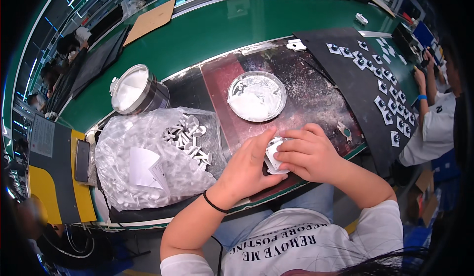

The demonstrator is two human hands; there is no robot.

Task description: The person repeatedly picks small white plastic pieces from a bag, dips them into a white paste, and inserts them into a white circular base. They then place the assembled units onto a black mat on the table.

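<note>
Close to the front edge of the work board, my left hand (247, 166) and my right hand (312, 153) are closed around a small white plastic housing (271, 153). The left hand supports its left side, while the right fingers lie across its upper face and right side, hiding part of it. Just beyond them stands a round shallow dish (269, 94) with white paste (247, 106) smeared in it. To the left lies a clear plastic bag (114, 165) of white stemmed parts with round heads (187, 134); a folded paper (144, 166) rests on the bag.
An open metal tin (159, 97) of white paste stands behind the bag. On a black mat (340, 71) at right lie several small white squares with dark centres (382, 86). A phone (82, 160) lies far left. A co-worker's arm (419, 81) reaches in at right.
</note>
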